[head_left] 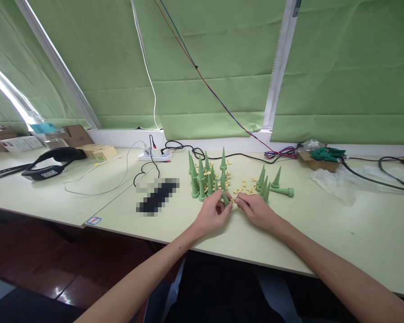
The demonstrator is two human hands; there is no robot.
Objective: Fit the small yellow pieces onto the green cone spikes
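My left hand (213, 212) is closed round a green plant watering spike (226, 200), most of it hidden by the fingers. Close beside it, my right hand (255, 208) pinches a small yellow valve (232, 201) against the spike's side. How deep the valve sits cannot be made out. Just beyond my left hand stands a cluster of upright green spikes (202, 179), several with yellow valves in them. Loose yellow valves (244, 190) are scattered past my fingertips. To their right are more green spikes (276, 177), one of them lying on its side (281, 191).
A blurred dark object (157, 196) lies left of my hands. Behind it is a white power strip (155, 154) with cables. A black headset (54, 163) sits far left. At the right are a cardboard box (318, 163) and clear plastic bags (338, 181).
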